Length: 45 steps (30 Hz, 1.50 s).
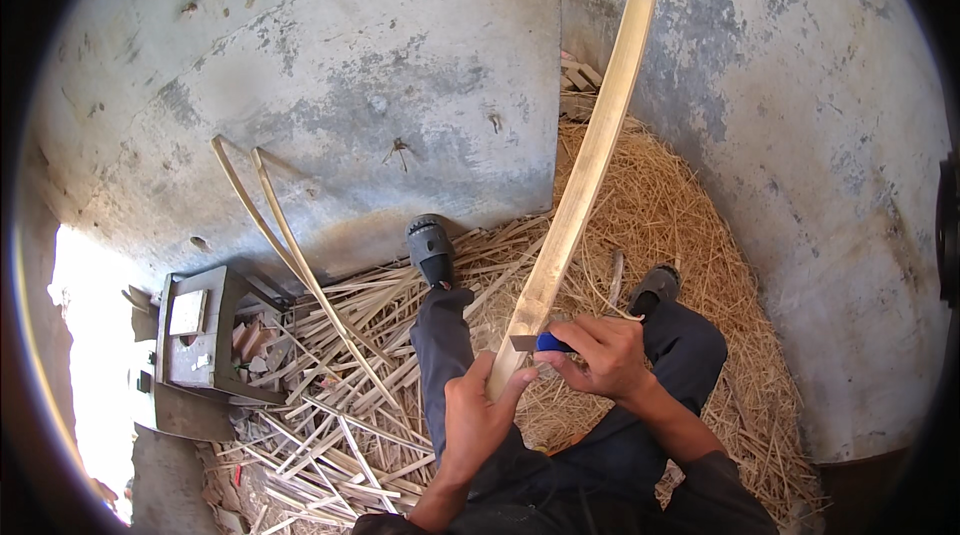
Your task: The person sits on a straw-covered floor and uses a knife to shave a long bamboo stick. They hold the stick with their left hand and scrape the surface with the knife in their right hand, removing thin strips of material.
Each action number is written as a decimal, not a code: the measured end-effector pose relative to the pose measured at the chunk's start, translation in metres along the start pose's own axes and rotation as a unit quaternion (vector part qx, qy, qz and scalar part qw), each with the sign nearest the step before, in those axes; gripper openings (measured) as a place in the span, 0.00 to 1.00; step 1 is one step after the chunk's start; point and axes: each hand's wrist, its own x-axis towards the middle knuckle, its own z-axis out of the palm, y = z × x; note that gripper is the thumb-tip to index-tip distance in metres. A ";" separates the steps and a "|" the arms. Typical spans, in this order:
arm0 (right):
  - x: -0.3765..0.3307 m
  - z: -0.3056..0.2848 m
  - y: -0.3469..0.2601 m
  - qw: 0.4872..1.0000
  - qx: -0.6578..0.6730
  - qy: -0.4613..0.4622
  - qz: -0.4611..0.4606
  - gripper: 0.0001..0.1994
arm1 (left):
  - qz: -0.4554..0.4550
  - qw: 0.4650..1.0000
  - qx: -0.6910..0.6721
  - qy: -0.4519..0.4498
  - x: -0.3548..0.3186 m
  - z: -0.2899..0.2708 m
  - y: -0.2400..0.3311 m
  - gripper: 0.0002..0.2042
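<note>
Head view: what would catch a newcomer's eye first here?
The long pale bamboo slat stands out first, slanting from the picture's centre up to the top edge against the grey wall. At its lower end the left hand grips it while the right hand holds a blue-handled knife against it. Below lies a heap of straw-like shavings, with split strips scattered to the left.

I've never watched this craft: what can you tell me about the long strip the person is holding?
The strip is a long, flat, pale slat, bamboo by its look, slightly bowed. It rises from the lap toward the wall corner. The left hand grips its lower end; the right hand holds a blue-handled knife against it there.
</note>
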 end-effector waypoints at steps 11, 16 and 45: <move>0.010 -0.016 0.040 0.980 -0.058 0.158 0.110 0.12 | -0.048 0.996 0.045 -0.055 -0.011 -0.001 -0.012 0.19; 0.015 -0.052 0.079 0.951 -0.055 0.218 0.214 0.17 | -0.088 0.987 0.010 -0.137 -0.037 -0.007 -0.021 0.18; 0.002 -0.002 0.014 0.827 0.428 0.038 0.363 0.18 | -0.155 0.915 -0.261 -0.265 0.007 0.019 -0.055 0.26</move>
